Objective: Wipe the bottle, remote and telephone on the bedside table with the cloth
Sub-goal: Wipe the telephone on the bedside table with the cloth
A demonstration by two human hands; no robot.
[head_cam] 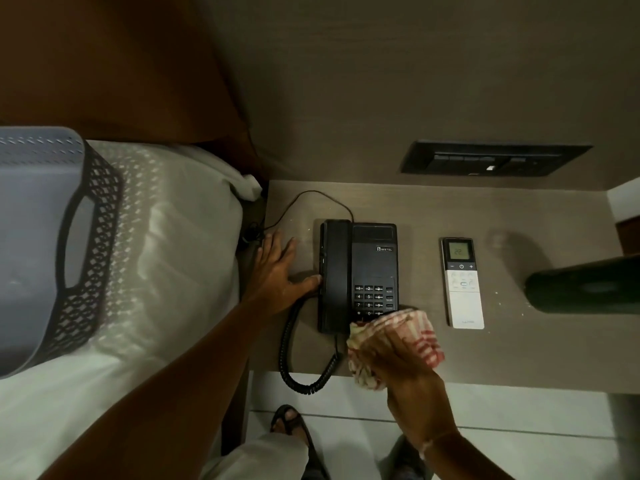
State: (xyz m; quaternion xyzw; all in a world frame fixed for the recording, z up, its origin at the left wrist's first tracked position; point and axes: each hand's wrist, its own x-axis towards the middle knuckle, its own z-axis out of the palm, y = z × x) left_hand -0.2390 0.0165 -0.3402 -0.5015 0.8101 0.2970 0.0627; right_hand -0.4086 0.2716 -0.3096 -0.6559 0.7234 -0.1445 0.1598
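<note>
Nearest you, low and right of centre in the frame, your right hand (398,358) is bunched around a red-and-white checked cloth (394,336); that grip is closed on the cloth, which bulges out above and to both sides of the fingers. The cloth looks soft and light, so it should fold around edges easily. Its upper edge touches the near right corner of the telephone (358,275), just below the keypad.

The telephone sits at the centre of the frame on the brown tabletop (519,344). It is black hard plastic, probably light enough to slide under a firm wipe. Its handset (335,271) rests loose in the cradle along the left side and could lift or rattle, and a coiled cord (304,362) loops off the near edge. Your left hand (280,271) lies flat on the tabletop left of the phone, fingers spread and holding nothing, thumb tip touching the handset's side. That is a sensible place to brace it.

Right of the phone and clear of it lies a slim white remote (462,284), flat and display up, likely light and easily pushed; pinch its long edges. Further right, at the frame's edge, a dark bottle (585,284) is cut off; smooth, possibly slippery, best held round its body.
</note>
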